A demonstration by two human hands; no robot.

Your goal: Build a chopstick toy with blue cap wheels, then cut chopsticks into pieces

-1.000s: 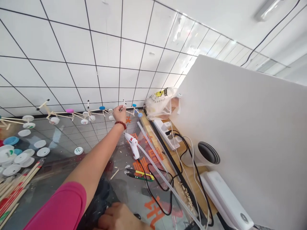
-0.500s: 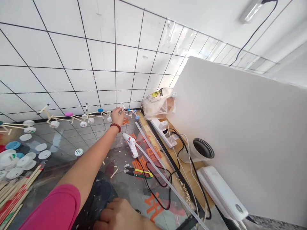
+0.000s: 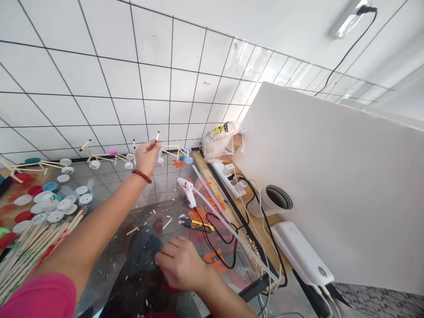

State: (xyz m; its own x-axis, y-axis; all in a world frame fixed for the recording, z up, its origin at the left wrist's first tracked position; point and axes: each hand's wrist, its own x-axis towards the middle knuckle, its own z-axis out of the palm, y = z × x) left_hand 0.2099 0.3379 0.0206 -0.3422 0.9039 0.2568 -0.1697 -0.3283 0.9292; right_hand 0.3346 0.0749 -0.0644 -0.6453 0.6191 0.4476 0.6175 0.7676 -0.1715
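Note:
My left hand [image 3: 146, 155] is stretched far out to the back of the table, near the tiled wall. Its fingers are pinched round a thin stick [image 3: 157, 136] that belongs to a frame of wooden sticks and bottle caps [image 3: 172, 153]. A red bead bracelet sits on that wrist. My right hand [image 3: 181, 263] lies near me on the glass tabletop [image 3: 155, 207], fingers bent and pressing down; whether anything is under them is hidden. A white glue gun [image 3: 187, 193] stands a little beyond it, its black cord looping across the glass.
More stick-and-cap frames [image 3: 99, 158] line the wall. Several loose caps [image 3: 49, 205] and a bundle of chopsticks [image 3: 29, 251] lie at the left. Small cutters [image 3: 195, 225], clear glue sticks [image 3: 225, 221], a power strip [image 3: 228, 179], a plastic bag [image 3: 220, 140] and a white board [image 3: 331, 176] stand to the right.
My left hand has lifted the stick end and drawn it slightly leftward along the wall. My right hand has slid forward onto the glass, now fully in view. The camera has turned somewhat left.

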